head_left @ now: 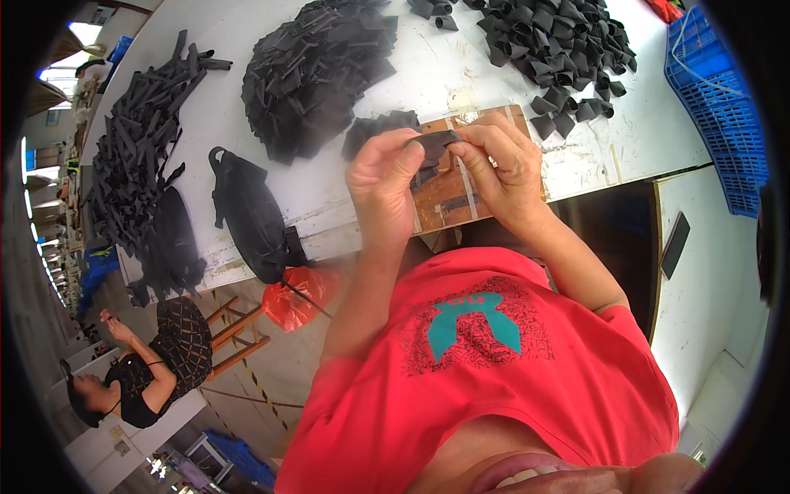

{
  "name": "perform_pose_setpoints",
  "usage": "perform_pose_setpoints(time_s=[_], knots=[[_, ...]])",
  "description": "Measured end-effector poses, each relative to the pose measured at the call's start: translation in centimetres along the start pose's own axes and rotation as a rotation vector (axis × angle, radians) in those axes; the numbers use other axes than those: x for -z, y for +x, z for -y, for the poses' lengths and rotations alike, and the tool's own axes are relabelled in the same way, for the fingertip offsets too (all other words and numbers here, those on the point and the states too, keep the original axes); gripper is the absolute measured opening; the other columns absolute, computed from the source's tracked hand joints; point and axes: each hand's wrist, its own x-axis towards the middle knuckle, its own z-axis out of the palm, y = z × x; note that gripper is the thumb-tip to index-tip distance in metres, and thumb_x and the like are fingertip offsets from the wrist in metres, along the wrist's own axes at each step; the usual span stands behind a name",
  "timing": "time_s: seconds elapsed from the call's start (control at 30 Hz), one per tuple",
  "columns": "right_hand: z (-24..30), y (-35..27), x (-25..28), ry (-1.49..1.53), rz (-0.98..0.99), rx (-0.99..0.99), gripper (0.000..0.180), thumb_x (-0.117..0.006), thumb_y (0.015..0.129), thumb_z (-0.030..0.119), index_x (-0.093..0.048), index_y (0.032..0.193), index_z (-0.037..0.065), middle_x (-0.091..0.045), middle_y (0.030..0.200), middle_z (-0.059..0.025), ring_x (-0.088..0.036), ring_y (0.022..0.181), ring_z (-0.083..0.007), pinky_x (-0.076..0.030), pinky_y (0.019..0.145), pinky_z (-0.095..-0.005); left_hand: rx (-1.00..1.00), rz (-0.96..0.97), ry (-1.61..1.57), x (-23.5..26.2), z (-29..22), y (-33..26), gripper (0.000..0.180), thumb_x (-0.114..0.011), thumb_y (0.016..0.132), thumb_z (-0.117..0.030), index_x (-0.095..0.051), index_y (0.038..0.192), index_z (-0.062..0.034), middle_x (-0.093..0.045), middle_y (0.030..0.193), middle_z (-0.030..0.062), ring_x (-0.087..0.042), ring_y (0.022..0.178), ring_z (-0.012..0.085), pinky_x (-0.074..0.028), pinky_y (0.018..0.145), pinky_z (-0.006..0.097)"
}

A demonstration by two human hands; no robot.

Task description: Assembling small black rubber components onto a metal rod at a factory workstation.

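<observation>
The white desk [218, 99] filled much of the upper part of my view. On it I saw a tall heap of flat black pieces [317, 78], left of center, and a heap of curled black pieces [559, 41] to its right. A blue crate [716, 107] stood at the far right. A brown board [448, 206] patched with tape lay at the near edge, in front of the person. I had both hands raised over that board: the left hand [387, 185] came up almost straight, while the right hand [506, 169] slanted in from the lower right, fingers curled. Each was clamped, thumb against finger, on one small black piece [432, 145]. That piece sat between the two hands, at their fingertips, one end in each pinch.
</observation>
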Motion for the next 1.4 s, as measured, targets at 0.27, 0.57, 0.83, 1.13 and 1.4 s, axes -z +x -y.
perform_pose_setpoints(time_s=[0.27, 0.57, 0.83, 1.13, 1.4], knots=[[-0.7, 0.6, 0.4, 0.04, 0.103, 0.017, 0.01, -0.067, 0.074, 0.004, -0.061, 0.081, 0.002, -0.054, 0.069, -0.0077, -0.053, 0.059, -0.0224, -0.042, 0.051, -0.0314, 0.019, -0.021, -0.133, 0.3, 0.4, -0.3, 0.013, -0.058, 0.085, -0.002, -0.06, 0.098, -0.0003, -0.063, 0.094, 0.008, -0.059, 0.085, 0.0133, -0.047, 0.078, 0.026], [-0.2, 0.8, 1.0, -0.02, 0.12, 0.013, 0.012, -0.067, 0.074, 0.01, -0.061, 0.083, 0.004, -0.054, 0.07, -0.0078, -0.052, 0.062, -0.023, -0.042, 0.054, -0.0316, 0.093, 0.008, -0.02, -1.8, 0.0, -0.2, 0.016, -0.055, 0.086, -0.001, -0.059, 0.102, 0.0004, -0.062, 0.095, 0.0085, -0.059, 0.082, 0.013, -0.048, 0.075, 0.024], [-0.2, 0.4, 1.0, 0.015, 0.145, -0.095, 0.015, -0.069, 0.071, 0.01, -0.061, 0.081, 0.003, -0.053, 0.069, -0.0078, -0.051, 0.064, -0.0245, -0.042, 0.056, -0.0335, -0.427, 0.281, 0.958, -2.6, -2.1, 1.6, 0.014, -0.052, 0.088, 0.0, -0.062, 0.098, 0.0033, -0.06, 0.089, 0.0041, -0.053, 0.076, 0.0079, -0.043, 0.068, 0.021], [-1.3, -0.1, -0.1, -0.049, 0.128, 0.001, 0.014, -0.069, 0.069, 0.008, -0.057, 0.072, 0.002, -0.052, 0.067, -0.0087, -0.051, 0.064, -0.0268, -0.042, 0.055, -0.0353, -0.234, 0.041, 0.668, -1.4, 0.0, 0.6, 0.009, -0.059, 0.085, -0.003, -0.062, 0.091, 0.0041, -0.06, 0.076, 0.0008, -0.051, 0.067, 0.0048, -0.043, 0.06, 0.018], [-0.9, 3.9, 3.4, 0.449, 0.132, -0.278, 0.018, -0.062, 0.084, 0.018, -0.061, 0.081, 0.0, -0.057, 0.069, -0.0015, -0.049, 0.059, -0.0101, -0.039, 0.056, -0.0239, -0.109, -0.061, 0.594, 1.3, -0.6, 1.7, 0.009, -0.059, 0.085, -0.005, -0.061, 0.09, 0.002, -0.063, 0.077, 0.004, -0.055, 0.066, 0.0051, -0.045, 0.062, 0.018]])
